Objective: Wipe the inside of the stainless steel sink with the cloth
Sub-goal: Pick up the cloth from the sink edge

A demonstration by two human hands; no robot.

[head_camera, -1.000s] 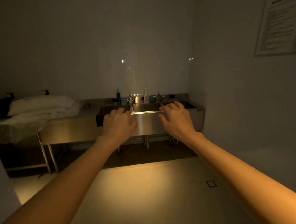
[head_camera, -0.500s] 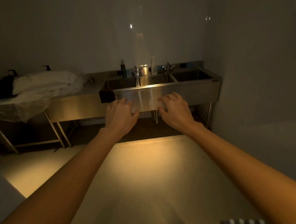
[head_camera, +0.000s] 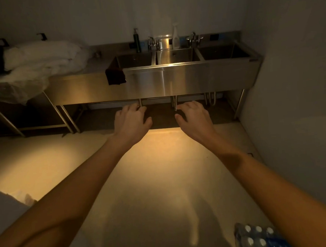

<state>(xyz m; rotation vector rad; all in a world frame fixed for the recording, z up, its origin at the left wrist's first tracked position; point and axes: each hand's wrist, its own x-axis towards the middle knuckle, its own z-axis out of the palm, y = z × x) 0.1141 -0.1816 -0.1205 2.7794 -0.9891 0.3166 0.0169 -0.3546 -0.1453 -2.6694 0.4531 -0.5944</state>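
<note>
nothing wiped yet: both hands bare, cloth not yet picked up

the fingers of the left hand and the right hand are loosely curled, palms down, holding nothing, stretched out side by side over the floor well short of the stainless steel sink. the dark cloth hangs over the front rim at the left basin's corner, untouched. by my reading the whole job is left: walk up, take the cloth, then wipe inside the basins. a spray bottle and a pump bottle stand on the back ledge by the taps.
</note>
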